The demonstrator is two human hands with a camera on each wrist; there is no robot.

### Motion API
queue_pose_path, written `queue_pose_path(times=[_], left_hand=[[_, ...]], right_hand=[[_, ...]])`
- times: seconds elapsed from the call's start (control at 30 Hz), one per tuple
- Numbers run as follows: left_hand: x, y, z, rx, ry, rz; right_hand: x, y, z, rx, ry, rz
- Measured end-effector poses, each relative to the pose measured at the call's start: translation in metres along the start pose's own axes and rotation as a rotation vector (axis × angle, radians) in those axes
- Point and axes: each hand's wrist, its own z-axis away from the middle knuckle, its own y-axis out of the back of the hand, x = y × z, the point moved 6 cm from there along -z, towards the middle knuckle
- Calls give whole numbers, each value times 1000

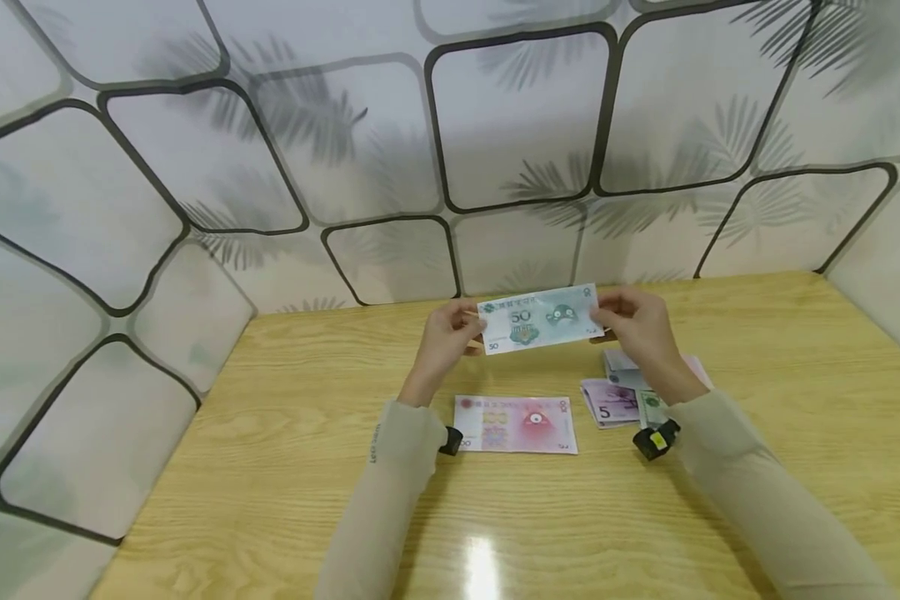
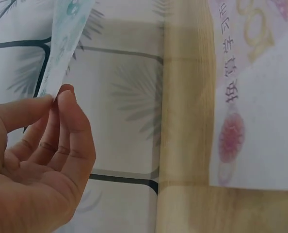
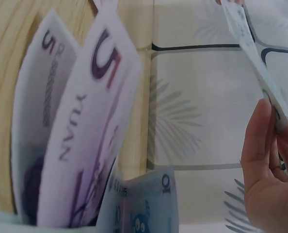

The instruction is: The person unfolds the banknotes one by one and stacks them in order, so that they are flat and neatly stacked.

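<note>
A green play banknote marked 50 (image 1: 540,317) is stretched between both hands above the table, its printed face toward the head camera. My left hand (image 1: 447,337) pinches its left end between thumb and fingertips, also seen in the left wrist view. At the other end, my right hand (image 1: 640,327) pinches the note the same way. Below it on the table lies a pink 100 note (image 1: 515,425), flat and face up. Under the right forearm sits a loose pile of notes, including a purple 5 note (image 1: 610,403) and a green note (image 1: 651,409).
The wooden table (image 1: 270,467) meets a wall covered in a leaf-patterned print (image 1: 521,125) just behind the hands. In the right wrist view, purple 5 notes (image 3: 88,116) and a blue 10 note (image 3: 141,206) stand up from the pile, bent. Each wrist carries a small black camera (image 1: 656,439).
</note>
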Motion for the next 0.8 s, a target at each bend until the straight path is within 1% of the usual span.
queue_pose_path(times=[0.17,0.3,0.37,0.53,0.67,0.8], left_hand=[[-2,2,4,-37,13,20],[-2,4,7,-39,25,62],[-1,5,9,-35,29,81],[3,11,14,-21,33,106],[5,13,16,-19,22,107],[3,14,19,-26,17,102]], right_hand=[[3,1,1,-22,-86,-70],[4,0,2,-40,-125,-69],[4,0,3,-48,-133,-65],[5,-1,5,-83,-124,-71],[5,-2,8,-112,-119,-86],[7,-2,12,-135,-144,-102]])
